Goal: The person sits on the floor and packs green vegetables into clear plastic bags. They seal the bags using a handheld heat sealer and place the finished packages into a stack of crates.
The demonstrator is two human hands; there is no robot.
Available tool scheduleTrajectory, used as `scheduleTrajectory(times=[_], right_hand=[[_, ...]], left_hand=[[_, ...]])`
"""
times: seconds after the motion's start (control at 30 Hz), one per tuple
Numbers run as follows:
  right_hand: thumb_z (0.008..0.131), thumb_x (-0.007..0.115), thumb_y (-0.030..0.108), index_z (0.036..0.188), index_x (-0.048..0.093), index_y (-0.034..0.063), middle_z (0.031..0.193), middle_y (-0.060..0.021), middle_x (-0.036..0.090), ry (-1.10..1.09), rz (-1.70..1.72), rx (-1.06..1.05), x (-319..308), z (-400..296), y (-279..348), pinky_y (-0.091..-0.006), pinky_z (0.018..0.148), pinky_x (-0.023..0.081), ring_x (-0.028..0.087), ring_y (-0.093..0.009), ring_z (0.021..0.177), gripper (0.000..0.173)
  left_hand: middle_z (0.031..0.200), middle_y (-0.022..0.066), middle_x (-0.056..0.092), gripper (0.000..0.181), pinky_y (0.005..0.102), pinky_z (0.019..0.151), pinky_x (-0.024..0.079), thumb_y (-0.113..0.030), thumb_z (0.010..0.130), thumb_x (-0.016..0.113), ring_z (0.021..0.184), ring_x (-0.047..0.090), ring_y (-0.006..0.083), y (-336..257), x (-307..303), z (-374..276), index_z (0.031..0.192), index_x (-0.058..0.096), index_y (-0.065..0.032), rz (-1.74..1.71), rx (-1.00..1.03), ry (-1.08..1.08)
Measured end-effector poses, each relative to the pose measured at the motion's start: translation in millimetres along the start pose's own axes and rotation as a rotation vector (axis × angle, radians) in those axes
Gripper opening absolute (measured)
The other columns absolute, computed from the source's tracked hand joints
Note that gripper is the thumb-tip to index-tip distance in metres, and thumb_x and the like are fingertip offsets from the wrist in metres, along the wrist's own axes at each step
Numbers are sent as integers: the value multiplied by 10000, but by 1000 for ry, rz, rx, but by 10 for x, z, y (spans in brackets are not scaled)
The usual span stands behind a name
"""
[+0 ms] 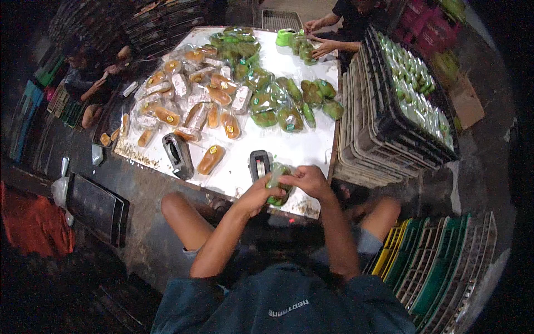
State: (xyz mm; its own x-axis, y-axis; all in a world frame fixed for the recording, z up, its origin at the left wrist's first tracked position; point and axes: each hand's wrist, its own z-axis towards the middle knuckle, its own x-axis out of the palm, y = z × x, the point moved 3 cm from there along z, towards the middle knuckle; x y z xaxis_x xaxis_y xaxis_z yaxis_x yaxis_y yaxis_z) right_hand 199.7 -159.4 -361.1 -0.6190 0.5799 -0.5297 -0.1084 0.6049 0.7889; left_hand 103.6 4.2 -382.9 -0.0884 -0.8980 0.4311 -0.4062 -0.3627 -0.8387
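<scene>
My left hand [256,194] grips a green bread roll in a clear plastic bag [278,199] at the near edge of a white-topped table [238,160]. The fingers of my right hand [306,179] pinch the upper right side of the same bag. Just beyond my left hand lies a dark tape dispenser [259,163]. Farther left on the tabletop are a bagged brown bread roll [211,160] with a yellow sticker and a second dark dispenser [177,155].
Bagged brown rolls [219,95] and green rolls [269,98] heap the table's far side. Stacked crates [363,121] stand right, more crates [434,259] lower right. A co-worker's hands [323,46] handle green rolls; another person [96,85] sits far left. Black trays [96,208] lie left.
</scene>
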Motion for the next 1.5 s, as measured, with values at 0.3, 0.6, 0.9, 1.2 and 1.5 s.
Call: scheduleTrajectory(times=[0.3,0.6,0.9,1.2,1.5], right_hand=[[715,887,303,1115,601,-1,1088,-141,652,-191,224,-314,127,-199,36,-362,893,510,639,-228,1027,578],[857,706,246,1272,457,-11,1198,-260,542,-972,-61,-182,547,174,-1041,-489,935,438,548,-407,1103,547],[798,770,373,1130,582,15,1180,-241,548,-796,-143,-172,504,764,-1313,-532,953,395,508,-417,1151,523],[690,802,542,1354,570,88,1510,-268,326,-437,-506,-20,-638,2220,-1261,-531,1067,383,381,-489,1317,837],[927,670,390,1296,558,-21,1284,-176,571,-544,936,-309,-2,1163,-522,-450,975,483,578,-300,1165,564]], left_hand=[[1199,97,630,471,323,750,565,-405,1009,513,1031,651,195,-35,-42,47,1316,540,-49,-397,-94,-178],[1129,112,664,412,380,884,523,-357,988,536,1009,648,210,-182,-228,111,1234,545,-28,-338,45,-405],[1099,126,667,419,374,888,518,-341,1009,521,1015,650,213,-73,-234,210,1247,534,4,-333,42,-299],[1008,98,685,281,271,751,520,-267,990,584,856,643,140,-112,-187,392,1109,589,-13,-278,100,-304],[1033,57,640,554,331,814,474,-517,889,676,923,584,174,-198,-433,425,1165,597,-43,-62,79,-567]])
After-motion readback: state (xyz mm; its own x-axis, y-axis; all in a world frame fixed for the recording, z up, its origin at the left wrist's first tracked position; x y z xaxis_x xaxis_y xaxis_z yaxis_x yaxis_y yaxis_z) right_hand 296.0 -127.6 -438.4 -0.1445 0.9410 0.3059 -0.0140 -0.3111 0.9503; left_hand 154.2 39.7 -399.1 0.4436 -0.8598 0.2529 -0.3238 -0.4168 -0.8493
